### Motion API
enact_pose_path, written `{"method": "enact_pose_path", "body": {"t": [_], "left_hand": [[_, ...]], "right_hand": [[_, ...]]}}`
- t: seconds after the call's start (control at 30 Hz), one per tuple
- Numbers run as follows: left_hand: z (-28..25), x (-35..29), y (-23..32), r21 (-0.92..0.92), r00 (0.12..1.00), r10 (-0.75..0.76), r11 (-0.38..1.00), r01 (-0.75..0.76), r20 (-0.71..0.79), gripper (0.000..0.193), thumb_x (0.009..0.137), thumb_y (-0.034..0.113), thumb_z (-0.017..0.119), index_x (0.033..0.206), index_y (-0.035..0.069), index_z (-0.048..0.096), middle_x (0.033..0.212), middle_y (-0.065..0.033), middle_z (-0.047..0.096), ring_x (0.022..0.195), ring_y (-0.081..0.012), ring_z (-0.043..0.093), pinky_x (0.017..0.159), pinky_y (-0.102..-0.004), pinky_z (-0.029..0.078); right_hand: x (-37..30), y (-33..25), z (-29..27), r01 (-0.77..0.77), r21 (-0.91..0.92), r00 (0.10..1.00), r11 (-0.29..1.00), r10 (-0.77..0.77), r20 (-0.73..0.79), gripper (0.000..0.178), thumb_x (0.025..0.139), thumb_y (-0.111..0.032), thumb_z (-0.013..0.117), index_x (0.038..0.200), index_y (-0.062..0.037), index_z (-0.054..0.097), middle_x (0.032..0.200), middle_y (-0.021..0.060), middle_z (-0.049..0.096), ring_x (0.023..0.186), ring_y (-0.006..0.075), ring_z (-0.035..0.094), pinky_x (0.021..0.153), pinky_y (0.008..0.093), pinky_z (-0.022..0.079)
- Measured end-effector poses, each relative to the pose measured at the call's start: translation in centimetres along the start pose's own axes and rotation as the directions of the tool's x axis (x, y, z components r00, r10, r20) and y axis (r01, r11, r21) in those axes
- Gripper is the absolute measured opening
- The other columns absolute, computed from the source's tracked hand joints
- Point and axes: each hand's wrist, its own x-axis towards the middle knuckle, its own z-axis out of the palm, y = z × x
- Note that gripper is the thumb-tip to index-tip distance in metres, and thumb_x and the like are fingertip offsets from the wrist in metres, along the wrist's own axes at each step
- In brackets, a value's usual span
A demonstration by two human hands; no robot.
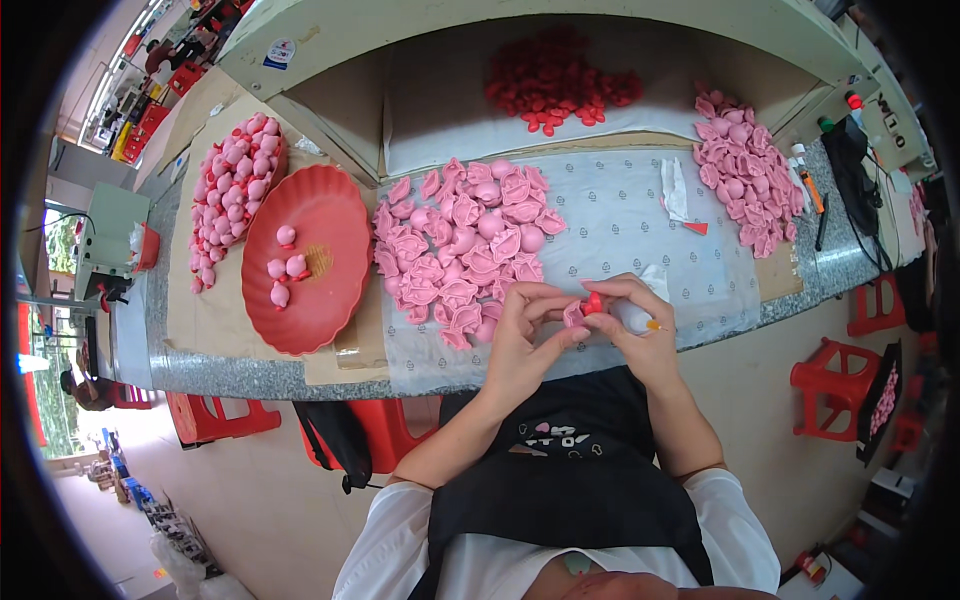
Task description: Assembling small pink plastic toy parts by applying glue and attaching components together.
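Note:
Close to the table's front edge, my left hand [525, 345] pinches a small pink ruffled piece [573, 314] between thumb and fingers. Against it, my right hand [648, 340] grips a small glossy red piece [593, 302]. The two pieces appear to touch, though fingertips cover part of the contact. A white bottle with a yellow tip [636, 318] shows behind my right fingers; whether that hand also holds it I cannot tell. Left of my hands spreads a pile of pink ruffled and rounded pieces [462, 240].
A red scalloped dish [345, 215] holds several pink balls with red parts. Beyond it lies a heap of similar balls [235, 175]. Red pieces [560, 85] sit under the shelf. More pink pieces [745, 175], markers [808, 185] and crumpled white paper [674, 190] are rightward.

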Motion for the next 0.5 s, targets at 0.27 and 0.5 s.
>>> {"method": "enact_pose_path", "body": {"t": [0.27,0.5], "left_hand": [[-0.8,-0.3,-1.1,0.350,0.977,0.213,0.916,-0.195,-0.013,0.023,0.073,-0.005,0.052,0.096,-0.003,0.052,0.094,-0.0115,0.053,0.083,-0.0143,0.052,0.073,-0.0235,0.041],[-0.4,-0.7,-0.4,0.412,0.970,0.226,0.895,-0.171,-0.087,0.018,0.073,-0.003,0.053,0.091,-0.003,0.056,0.087,-0.0104,0.056,0.079,-0.0142,0.053,0.070,-0.0225,0.041]], "right_hand": [[-0.6,0.4,0.7,-0.074,0.115,0.997,0.991,0.076,-0.013,0.027,0.065,-0.002,0.063,0.091,0.0006,0.056,0.081,0.0050,0.053,0.074,0.0103,0.049,0.066,0.0217,0.039],[-1.3,1.4,1.9,0.178,-0.146,0.977,0.973,-0.193,-0.096,0.023,0.069,-0.001,0.061,0.091,0.0015,0.053,0.078,0.0050,0.053,0.068,0.0095,0.050,0.060,0.0197,0.042]]}}
